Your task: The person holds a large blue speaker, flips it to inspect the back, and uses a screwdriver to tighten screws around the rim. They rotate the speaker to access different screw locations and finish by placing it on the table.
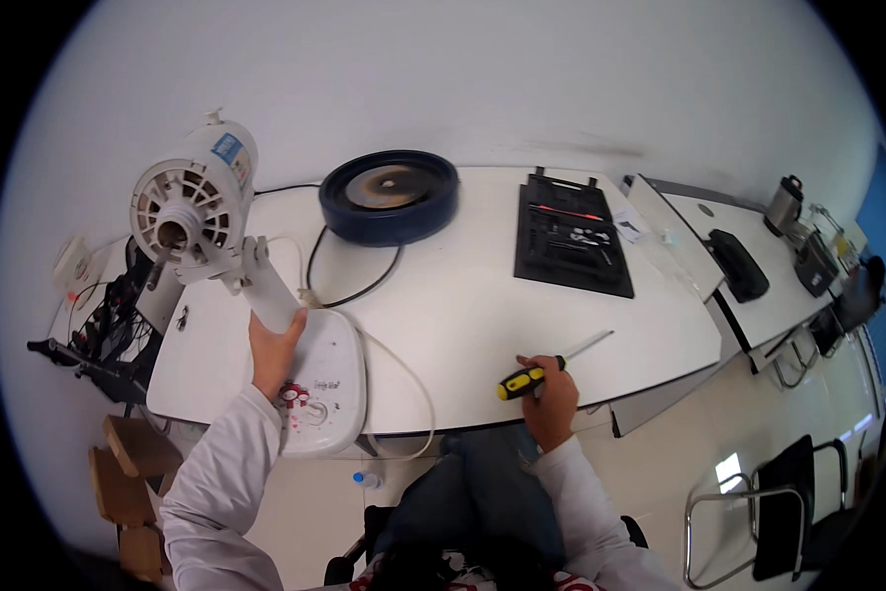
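Observation:
My left hand is closed round the lower neck of a white desk fan, just above its base. The fan's motor head has no blades or guard on it, and its shaft end points toward me. Its white base, with a knob and a small red figure printed on it, reaches over the table's front edge. In my right hand is a screwdriver with a yellow and black handle. The blade points away to the right, above the table top.
A dark blue round hot plate with a black cord stands at the back. An open black tool case lies to its right. Small dark parts lie left of the fan. A chair stands at right, cardboard boxes at left.

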Demonstrator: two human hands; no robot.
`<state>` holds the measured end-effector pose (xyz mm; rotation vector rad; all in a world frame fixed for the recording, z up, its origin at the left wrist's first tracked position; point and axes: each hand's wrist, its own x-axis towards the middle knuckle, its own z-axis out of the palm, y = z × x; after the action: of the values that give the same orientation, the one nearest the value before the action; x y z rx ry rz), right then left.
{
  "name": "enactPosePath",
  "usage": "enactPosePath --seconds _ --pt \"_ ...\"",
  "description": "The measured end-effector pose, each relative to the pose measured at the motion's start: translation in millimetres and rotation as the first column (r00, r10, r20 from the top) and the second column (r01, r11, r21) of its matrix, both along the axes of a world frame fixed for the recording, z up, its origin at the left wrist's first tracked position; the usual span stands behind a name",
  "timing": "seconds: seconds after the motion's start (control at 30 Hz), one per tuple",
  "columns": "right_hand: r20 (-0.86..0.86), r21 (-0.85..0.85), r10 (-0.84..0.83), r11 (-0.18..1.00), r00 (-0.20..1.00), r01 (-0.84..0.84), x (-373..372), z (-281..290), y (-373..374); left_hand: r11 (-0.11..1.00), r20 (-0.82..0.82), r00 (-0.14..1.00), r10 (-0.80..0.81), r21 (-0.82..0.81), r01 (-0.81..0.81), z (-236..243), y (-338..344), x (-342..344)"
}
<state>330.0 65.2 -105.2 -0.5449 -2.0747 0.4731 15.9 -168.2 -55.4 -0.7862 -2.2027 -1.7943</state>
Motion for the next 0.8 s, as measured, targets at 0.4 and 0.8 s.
enactPosePath --seconds 0.4,0.8 --pt "0.038 -0.116 -0.022 0.993 0.999 0.027 -3.1 1.0 -6.4 0.978 -0.09 0.976 -0.197 0.051 0.202 -2.8 135.9 80.9" --pt "0.012 -0.073 -0.019 0.997 1.0 0.019 -0.1 -6.5 -3.1 0.978 -0.098 0.991 -0.094 -0.195 0.074 9.5 238.6 68.8"
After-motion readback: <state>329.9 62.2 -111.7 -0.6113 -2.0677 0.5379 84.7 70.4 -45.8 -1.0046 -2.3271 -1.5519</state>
